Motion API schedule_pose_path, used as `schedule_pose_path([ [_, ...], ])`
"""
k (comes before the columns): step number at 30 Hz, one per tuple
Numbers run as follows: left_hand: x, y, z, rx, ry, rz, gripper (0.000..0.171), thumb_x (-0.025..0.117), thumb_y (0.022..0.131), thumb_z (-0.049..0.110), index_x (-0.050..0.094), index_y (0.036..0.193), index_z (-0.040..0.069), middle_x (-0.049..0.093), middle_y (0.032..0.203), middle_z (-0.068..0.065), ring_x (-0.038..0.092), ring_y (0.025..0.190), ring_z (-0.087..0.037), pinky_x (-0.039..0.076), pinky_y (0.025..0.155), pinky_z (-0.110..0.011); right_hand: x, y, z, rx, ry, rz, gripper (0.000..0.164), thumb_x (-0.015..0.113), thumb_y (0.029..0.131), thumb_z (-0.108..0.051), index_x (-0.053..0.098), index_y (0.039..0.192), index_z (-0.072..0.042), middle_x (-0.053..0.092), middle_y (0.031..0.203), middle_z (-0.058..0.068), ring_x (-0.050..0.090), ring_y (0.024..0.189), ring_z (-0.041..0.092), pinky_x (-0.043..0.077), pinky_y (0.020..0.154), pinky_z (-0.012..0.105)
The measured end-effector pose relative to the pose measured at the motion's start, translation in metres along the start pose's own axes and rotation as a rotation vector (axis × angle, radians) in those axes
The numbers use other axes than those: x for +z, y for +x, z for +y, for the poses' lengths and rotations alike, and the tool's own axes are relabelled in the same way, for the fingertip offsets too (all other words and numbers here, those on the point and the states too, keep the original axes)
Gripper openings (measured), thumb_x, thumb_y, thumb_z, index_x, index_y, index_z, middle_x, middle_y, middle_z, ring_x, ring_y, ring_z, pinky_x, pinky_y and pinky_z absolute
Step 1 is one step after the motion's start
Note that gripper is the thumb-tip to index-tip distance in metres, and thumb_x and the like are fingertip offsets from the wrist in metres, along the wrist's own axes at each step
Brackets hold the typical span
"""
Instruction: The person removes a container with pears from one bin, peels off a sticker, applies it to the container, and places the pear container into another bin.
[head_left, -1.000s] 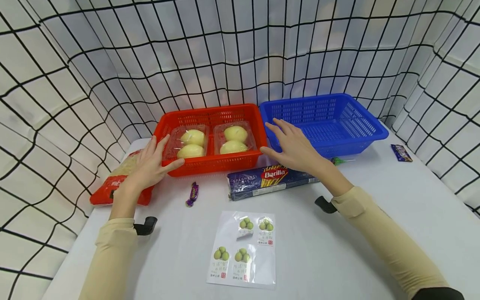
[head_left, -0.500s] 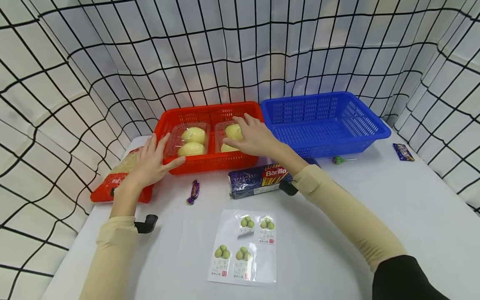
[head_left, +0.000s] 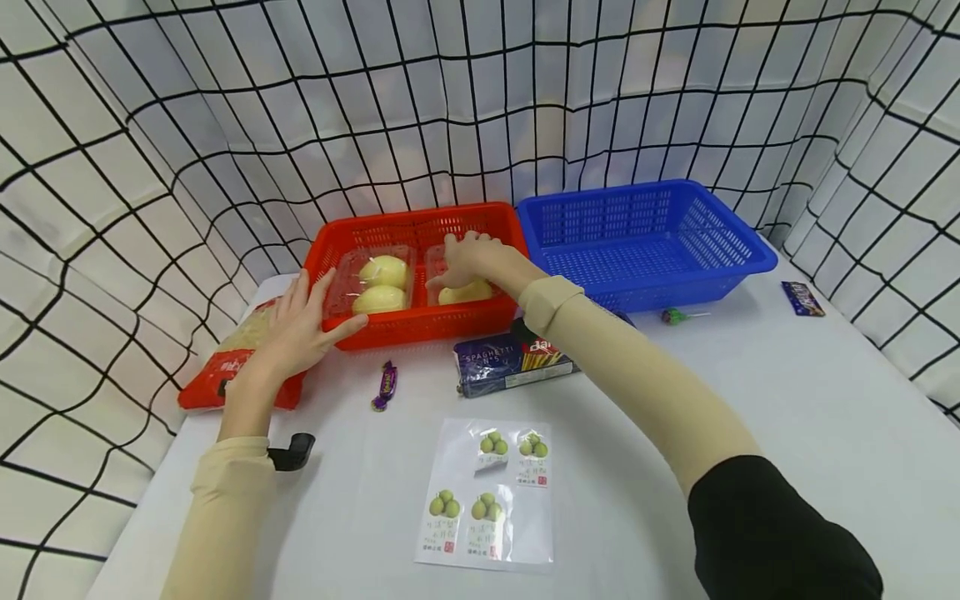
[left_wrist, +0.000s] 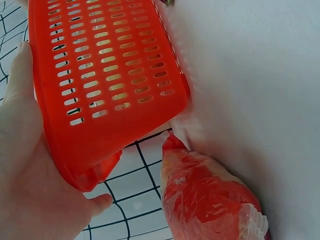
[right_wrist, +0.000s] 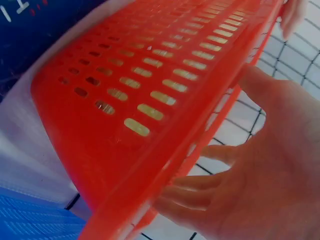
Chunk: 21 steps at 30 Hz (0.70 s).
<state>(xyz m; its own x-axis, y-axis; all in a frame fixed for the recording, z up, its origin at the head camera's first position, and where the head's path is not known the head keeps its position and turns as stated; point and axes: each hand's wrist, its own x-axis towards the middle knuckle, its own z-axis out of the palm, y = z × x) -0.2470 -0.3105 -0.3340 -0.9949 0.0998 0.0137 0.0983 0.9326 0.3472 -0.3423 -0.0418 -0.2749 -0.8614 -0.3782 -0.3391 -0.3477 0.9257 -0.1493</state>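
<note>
At the left corner of the red basket [head_left: 480, 321], my left hand [head_left: 296, 329] rests with spread fingers near its rim; the left wrist view shows that palm beside the perforated wall. Inside the basket are two clear plastic boxes, each with pale yellow-green round fruits. The left box [head_left: 372, 282] is uncovered by hands. Over the right box [head_left: 433, 260] reaches my right hand [head_left: 476, 260], fingers spread and slightly bent downward, hiding its rear fruit. The front fruit [head_left: 467, 292] shows below the hand. Whether the fingertips touch the box is hidden by the basket wall in the right wrist view.
A blue basket [head_left: 637, 292] stands to the right. In front lie a spaghetti pack [head_left: 491, 367], a purple candy [head_left: 385, 386], a lollipop [head_left: 675, 316] and a sheet of fruit labels [head_left: 525, 521]. A red bag [head_left: 217, 379] lies left, a small snack packet [head_left: 802, 298] far right. Black netting surrounds the table.
My right hand has moved left from the blue basket's near corner to over the right fruit box, its fingers lowering into the red basket. My left hand has stayed in place.
</note>
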Motion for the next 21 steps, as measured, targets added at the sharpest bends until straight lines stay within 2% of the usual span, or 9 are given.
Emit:
schedule_pose_path([
  [4, 0.001, -0.002, -0.001, -0.004, -0.004, 0.000, 0.105, 0.052, 0.094, 0.071, 0.000, 0.166, 0.015, -0.013, 0.170, -0.028, -0.006, 0.156, -0.054, 0.000, 0.122, -0.076, -0.001, 0.006, -0.004, 0.046, 0.006, -0.095, 0.102, 0.050, 0.096, -0.069, 0.000, 0.166, -0.014, 0.011, 0.174, 0.015, 0.013, 0.162, 0.036, 0.021, 0.130, 0.054],
  [8, 0.000, -0.001, -0.002, -0.001, 0.000, 0.005, 0.106, 0.052, 0.095, 0.071, -0.001, 0.166, 0.015, -0.014, 0.170, -0.028, -0.007, 0.156, -0.054, 0.000, 0.122, -0.076, -0.001, 0.009, -0.009, 0.097, 0.047, -0.122, 0.104, 0.052, 0.094, -0.070, -0.001, 0.167, -0.018, 0.008, 0.175, 0.012, 0.008, 0.162, 0.036, 0.018, 0.131, 0.054],
  [12, -0.001, 0.000, -0.002, -0.001, 0.011, -0.001, 0.106, 0.050, 0.095, 0.072, -0.001, 0.166, 0.014, -0.014, 0.170, -0.029, -0.007, 0.156, -0.054, 0.000, 0.122, -0.077, 0.000, 0.010, -0.016, 0.146, 0.031, -0.129, 0.103, 0.051, 0.094, -0.072, 0.003, 0.167, -0.018, 0.011, 0.175, 0.011, 0.010, 0.162, 0.037, 0.015, 0.132, 0.052],
  [15, 0.001, 0.000, -0.002, -0.004, 0.011, -0.008, 0.106, 0.050, 0.094, 0.073, -0.001, 0.166, 0.014, -0.014, 0.170, -0.028, -0.007, 0.156, -0.053, 0.000, 0.122, -0.076, 0.003, 0.009, -0.020, 0.186, 0.047, -0.129, 0.104, 0.050, 0.093, -0.073, 0.001, 0.167, -0.019, 0.004, 0.175, 0.016, 0.006, 0.162, 0.039, 0.015, 0.131, 0.054],
  [18, 0.002, 0.000, -0.001, -0.005, 0.007, -0.007, 0.107, 0.050, 0.094, 0.074, -0.001, 0.166, 0.014, -0.014, 0.170, -0.027, -0.008, 0.157, -0.053, -0.001, 0.122, -0.076, 0.005, 0.007, -0.022, 0.228, 0.102, -0.126, 0.106, 0.052, 0.092, -0.072, -0.006, 0.166, -0.024, -0.011, 0.173, 0.020, -0.006, 0.162, 0.042, 0.014, 0.131, 0.057],
  [21, 0.001, 0.001, 0.000, -0.003, 0.006, -0.004, 0.106, 0.050, 0.094, 0.074, -0.001, 0.166, 0.015, -0.014, 0.170, -0.027, -0.008, 0.157, -0.053, 0.000, 0.122, -0.076, 0.006, 0.009, -0.024, 0.262, 0.116, -0.132, 0.106, 0.055, 0.092, -0.070, -0.008, 0.166, -0.028, -0.017, 0.172, 0.019, -0.010, 0.162, 0.039, 0.015, 0.131, 0.057],
])
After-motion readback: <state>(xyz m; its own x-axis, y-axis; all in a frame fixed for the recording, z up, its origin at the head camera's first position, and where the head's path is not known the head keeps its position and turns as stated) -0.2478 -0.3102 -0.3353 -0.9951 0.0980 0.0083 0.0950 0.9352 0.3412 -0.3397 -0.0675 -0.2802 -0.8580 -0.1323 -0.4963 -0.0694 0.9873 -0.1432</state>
